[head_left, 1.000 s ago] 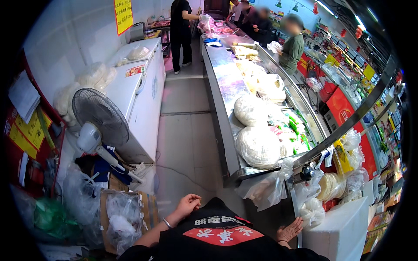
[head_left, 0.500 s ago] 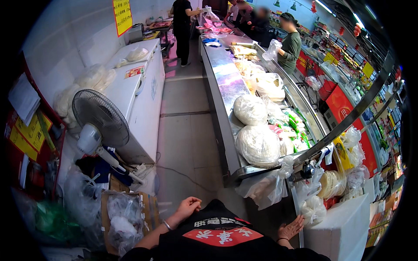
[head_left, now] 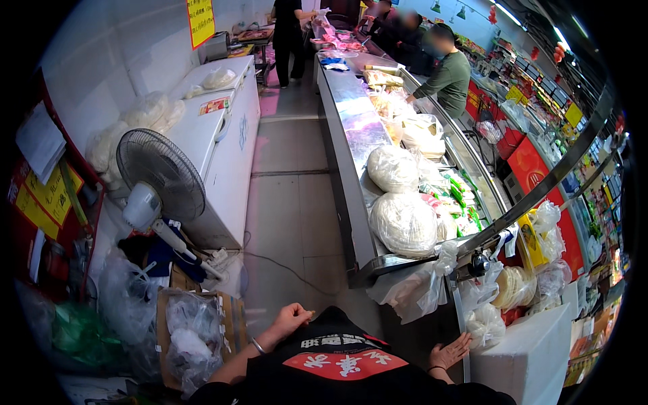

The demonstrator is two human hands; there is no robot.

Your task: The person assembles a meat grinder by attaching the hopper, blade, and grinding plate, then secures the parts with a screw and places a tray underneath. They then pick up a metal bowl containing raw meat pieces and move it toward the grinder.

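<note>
My left hand is held in front of my dark top, its fingers curled and pinched together. A tiny brownish bit shows at its fingertips, too small to name. My right hand lies flat, fingers stretched out, at the edge of the counter. Its fingertips are beside a clear plastic bag of pale food, perhaps touching it. A stack of round, flat, pale pieces in plastic sits just beyond that bag. The white box stands to the right of my right hand.
A display counter runs ahead with large bagged rounds. On the left stand a fan, a white chest freezer and a cardboard box of plastic bags. A cable crosses the floor. People are around the counter's far end.
The person in green has lowered the plastic bag and now reaches over the counter. My left hand has shifted slightly; my right stays put. The view has tilted a little.
</note>
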